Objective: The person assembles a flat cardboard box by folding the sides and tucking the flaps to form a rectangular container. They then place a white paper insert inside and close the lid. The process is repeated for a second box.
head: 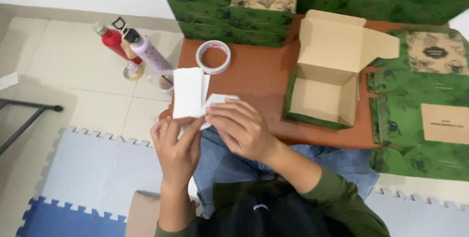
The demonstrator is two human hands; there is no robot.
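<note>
Both hands meet over the near edge of the low brown desk (254, 71), working one white folded sheet (189, 92). The left hand (177, 145) pinches the sheet's lower edge, its grip pressed together on the paper from below. The right hand (242, 127) lies just beside it, fingers curled over a crumpled white corner (218, 101) of the same paper, gripping it too. The sheet rises from the left hand's grip and away from the person, its long axis running from the hands toward the far side of the desk. The left hand is the nearer one to the main flat part; the right is nearer the crumpled end.

On the desk stand one open cardboard box (327, 71) and one roll of tape (213, 56). Green printed boxes (220, 7) are stacked behind, their number unclear. Two bottles (132, 46), one red and one pale purple, stand on the floor (63, 61).
</note>
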